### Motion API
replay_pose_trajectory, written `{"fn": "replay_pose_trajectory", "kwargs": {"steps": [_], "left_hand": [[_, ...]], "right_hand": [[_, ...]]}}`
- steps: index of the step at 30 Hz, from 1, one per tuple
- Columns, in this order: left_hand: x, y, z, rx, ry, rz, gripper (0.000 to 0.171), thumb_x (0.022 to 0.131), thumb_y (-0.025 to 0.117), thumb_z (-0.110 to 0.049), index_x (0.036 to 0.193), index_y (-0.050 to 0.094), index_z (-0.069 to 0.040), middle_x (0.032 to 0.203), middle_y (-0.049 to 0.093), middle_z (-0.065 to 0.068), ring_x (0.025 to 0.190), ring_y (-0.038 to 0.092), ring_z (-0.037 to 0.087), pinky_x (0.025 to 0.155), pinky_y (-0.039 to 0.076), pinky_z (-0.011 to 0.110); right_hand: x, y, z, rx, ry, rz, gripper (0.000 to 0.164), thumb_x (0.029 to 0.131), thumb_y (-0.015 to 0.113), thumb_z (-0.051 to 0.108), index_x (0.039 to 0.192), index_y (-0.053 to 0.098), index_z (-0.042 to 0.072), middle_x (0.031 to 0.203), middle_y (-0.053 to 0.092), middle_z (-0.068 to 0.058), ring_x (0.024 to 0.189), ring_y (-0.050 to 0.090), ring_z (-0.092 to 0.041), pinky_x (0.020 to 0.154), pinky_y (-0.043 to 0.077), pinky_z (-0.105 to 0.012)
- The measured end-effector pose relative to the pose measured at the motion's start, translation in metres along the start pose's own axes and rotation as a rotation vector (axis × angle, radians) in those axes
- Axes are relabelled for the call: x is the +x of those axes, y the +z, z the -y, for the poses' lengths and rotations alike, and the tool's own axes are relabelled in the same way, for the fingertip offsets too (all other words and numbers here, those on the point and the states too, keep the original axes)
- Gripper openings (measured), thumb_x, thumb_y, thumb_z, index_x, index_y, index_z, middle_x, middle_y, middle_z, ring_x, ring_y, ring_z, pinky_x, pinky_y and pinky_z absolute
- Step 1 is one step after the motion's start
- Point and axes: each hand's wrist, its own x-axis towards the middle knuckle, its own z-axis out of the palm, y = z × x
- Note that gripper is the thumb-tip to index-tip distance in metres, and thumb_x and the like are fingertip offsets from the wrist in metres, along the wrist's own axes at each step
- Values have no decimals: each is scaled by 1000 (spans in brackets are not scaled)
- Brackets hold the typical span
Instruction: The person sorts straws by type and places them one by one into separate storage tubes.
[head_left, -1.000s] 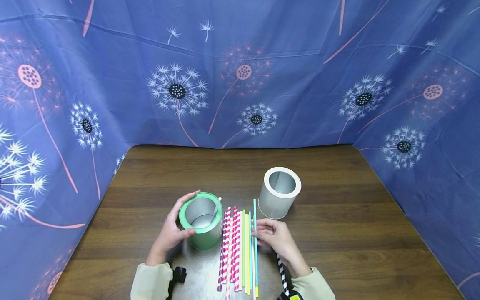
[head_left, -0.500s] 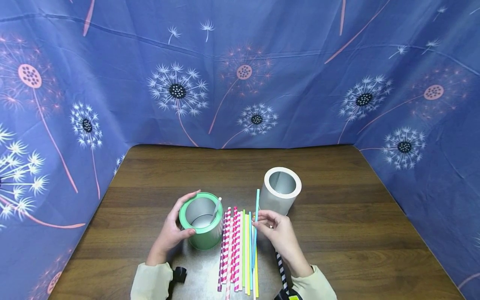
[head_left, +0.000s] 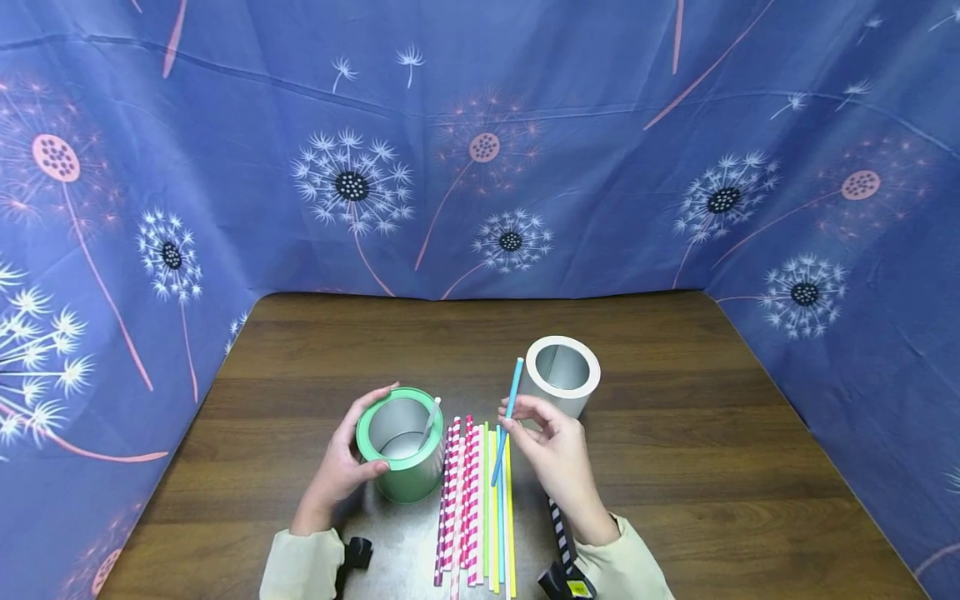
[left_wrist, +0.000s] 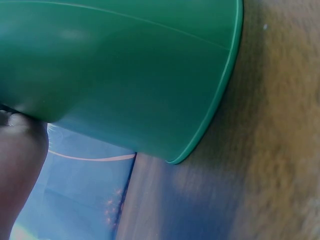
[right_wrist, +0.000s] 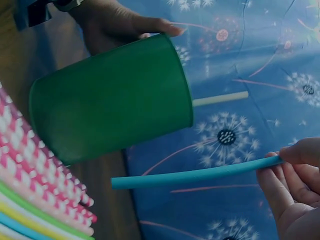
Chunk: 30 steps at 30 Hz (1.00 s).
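Note:
My left hand [head_left: 341,471] grips the rim and side of a green can [head_left: 412,483], which stands upright on the table. One pale straw [head_left: 433,412] leans inside it, its end above the rim. My right hand [head_left: 558,454] pinches a blue straw [head_left: 515,387] between thumb and fingers. That straw is tilted and raised over the row of straws [head_left: 470,508]. In the right wrist view the blue straw [right_wrist: 195,176] reaches toward the green can [right_wrist: 112,100], apart from it. The left wrist view is mostly filled by the can's green side [left_wrist: 125,75].
A white can [head_left: 573,406] stands behind my right hand, its inside bare metal. Pink-striped, purple, green, yellow and blue straws lie side by side between my hands. A black-and-white striped length [head_left: 559,533] shows beside my right wrist. A patterned blue cloth [head_left: 480,167] surrounds the wooden table [head_left: 675,483].
My right hand has lifted the blue straw off the row, moving it up and tilting it, its lower end swinging left. My left hand and the green can have stayed in place.

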Motion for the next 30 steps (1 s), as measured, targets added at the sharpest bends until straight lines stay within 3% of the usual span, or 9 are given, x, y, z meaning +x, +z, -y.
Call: {"fn": "replay_pose_trajectory", "kwargs": {"steps": [4, 8, 11, 15, 22, 30], "left_hand": [[1, 1, -1, 3, -8, 4, 86, 84, 74, -39, 146, 32, 4, 153, 41, 10, 131, 48, 21, 100, 43, 21], [0, 1, -1, 2, -8, 4, 87, 84, 74, -39, 145, 32, 4, 153, 41, 9, 131, 48, 15, 100, 42, 18], [0, 1, -1, 4, -10, 0, 86, 84, 74, -39, 145, 32, 3, 152, 39, 17, 132, 47, 14, 100, 42, 19], [0, 0, -1, 9, -12, -4, 85, 84, 74, -38, 146, 32, 3, 151, 36, 25, 132, 47, 13, 101, 42, 20], [0, 0, -2, 10, -15, -6, 85, 84, 74, -38, 146, 32, 3, 152, 38, 19, 131, 47, 12, 100, 42, 19], [0, 1, 0, 4, -3, -2, 86, 84, 74, -39, 145, 32, 4, 152, 39, 17, 131, 48, 11, 100, 42, 18]], "right_hand": [[1, 2, 7, 62, -75, -44, 22, 82, 67, -11, 103, 64, -13, 99, 70, -25, 90, 71, -5, 80, 57, -25], [1, 4, 15, 127, -145, -75, 21, 82, 65, -14, 103, 63, -14, 99, 71, -7, 92, 71, -8, 83, 56, -27], [1, 5, 20, 145, -201, -90, 21, 82, 64, -14, 103, 62, -14, 100, 68, 4, 94, 71, -8, 83, 56, -27], [1, 9, 26, 186, -258, -105, 21, 83, 63, -15, 104, 60, -16, 102, 68, 6, 95, 71, -10, 85, 55, -29], [1, 21, 33, 278, -335, -135, 22, 83, 61, -17, 104, 53, -22, 102, 69, 7, 94, 70, -8, 86, 55, -29], [1, 43, 30, 292, -344, -108, 21, 86, 61, -12, 104, 53, -19, 106, 68, 10, 98, 69, -6, 86, 56, -29]]}}
